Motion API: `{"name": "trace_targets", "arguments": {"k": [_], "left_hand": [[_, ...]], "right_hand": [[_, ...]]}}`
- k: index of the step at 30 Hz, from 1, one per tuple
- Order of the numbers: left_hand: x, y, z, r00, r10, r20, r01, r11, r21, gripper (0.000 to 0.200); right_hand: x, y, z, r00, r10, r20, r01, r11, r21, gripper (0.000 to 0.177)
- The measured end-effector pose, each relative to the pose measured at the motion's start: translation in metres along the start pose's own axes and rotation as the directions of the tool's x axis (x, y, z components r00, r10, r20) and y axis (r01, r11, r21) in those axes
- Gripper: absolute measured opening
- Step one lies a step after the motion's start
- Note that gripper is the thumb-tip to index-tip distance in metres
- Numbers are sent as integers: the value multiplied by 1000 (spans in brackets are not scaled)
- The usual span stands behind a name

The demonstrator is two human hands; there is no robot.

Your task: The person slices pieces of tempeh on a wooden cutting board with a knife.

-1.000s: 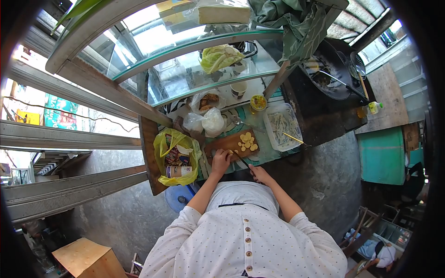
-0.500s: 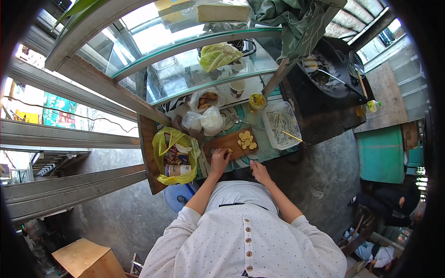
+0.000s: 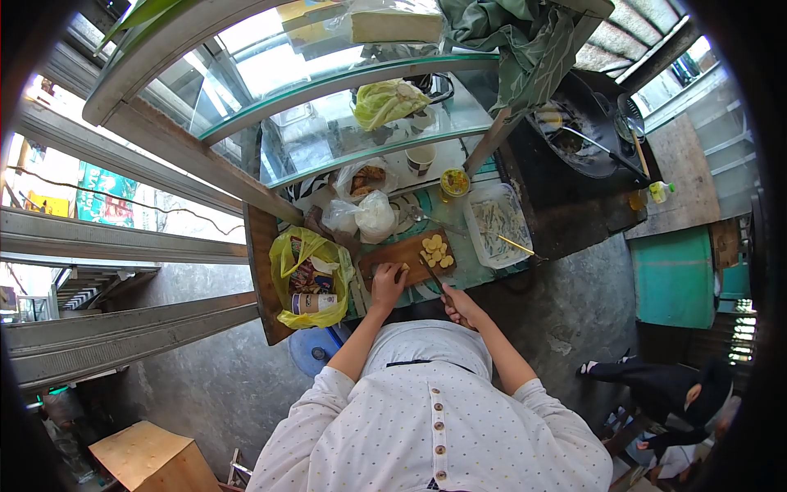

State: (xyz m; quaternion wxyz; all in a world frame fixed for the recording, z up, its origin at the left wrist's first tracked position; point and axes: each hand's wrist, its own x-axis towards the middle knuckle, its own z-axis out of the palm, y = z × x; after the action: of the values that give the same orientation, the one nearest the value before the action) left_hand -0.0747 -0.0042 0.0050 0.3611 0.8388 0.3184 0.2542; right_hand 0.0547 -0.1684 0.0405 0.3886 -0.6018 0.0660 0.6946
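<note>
Wooden cutting board [image 3: 393, 252] lies on a crowded street-stall bench [image 3: 469, 272], where a person in a white dotted shirt [image 3: 434, 426] works with both hands. The left hand [image 3: 387, 283] rests on the near end of the board, its fingers curled down over a yellow piece [image 3: 404, 266] and pinning it to the wood. The right hand [image 3: 461, 307], just off the bench's near edge, is closed tight around the handle of a knife [image 3: 434, 277]. The knife's dark blade slants up across the board's near right corner, with the tip between the yellow piece and a heap of cut yellow slices [image 3: 436, 250]. The slices sit at the board's far right end, apart from both hands.

A yellow plastic bag [image 3: 287, 254] stands open just left of the board, with a can [image 3: 316, 303] and packets inside. Two white plastic bags [image 3: 369, 215] sit beyond the board. To the right is a clear tub [image 3: 496, 220] of pale strips, with a thin stick across its near corner. A small cup [image 3: 453, 182] of something yellow stands behind the tub.

A cabbage [image 3: 389, 102] lies on the glass shelf [image 3: 328, 135] above, and a dark wok [image 3: 582, 131] sits at far right. Another person in dark clothes [image 3: 664, 384] is low on the ground at lower right
</note>
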Motion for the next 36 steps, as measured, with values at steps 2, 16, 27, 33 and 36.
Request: {"name": "trace_targets", "arguments": {"k": [2,16,27,33,36], "left_hand": [[-1,-3,2,1000,12,5,-12,1000,13,19],[-3,-10,5,1000,2,0,-2,1000,-9,16],[-2,-7,2,999,-6,32,7,1000,-22,20],[-3,-10,4,999,-32,27,33,999,-23,19],[-3,-9,4,999,-27,20,27,999,-25,20]], "right_hand": [[1,4,5,991,-104,-89,91,985,-146,43],[-12,1,32,872,-456,-180,126,562,-817,46],[-22,-4,44,856,-480,-190,53,448,-893,46],[-22,-7,51,853,-474,-217,10,430,-903,46],[-19,-6,51,853,-478,-209,15,424,-906,47]]}}
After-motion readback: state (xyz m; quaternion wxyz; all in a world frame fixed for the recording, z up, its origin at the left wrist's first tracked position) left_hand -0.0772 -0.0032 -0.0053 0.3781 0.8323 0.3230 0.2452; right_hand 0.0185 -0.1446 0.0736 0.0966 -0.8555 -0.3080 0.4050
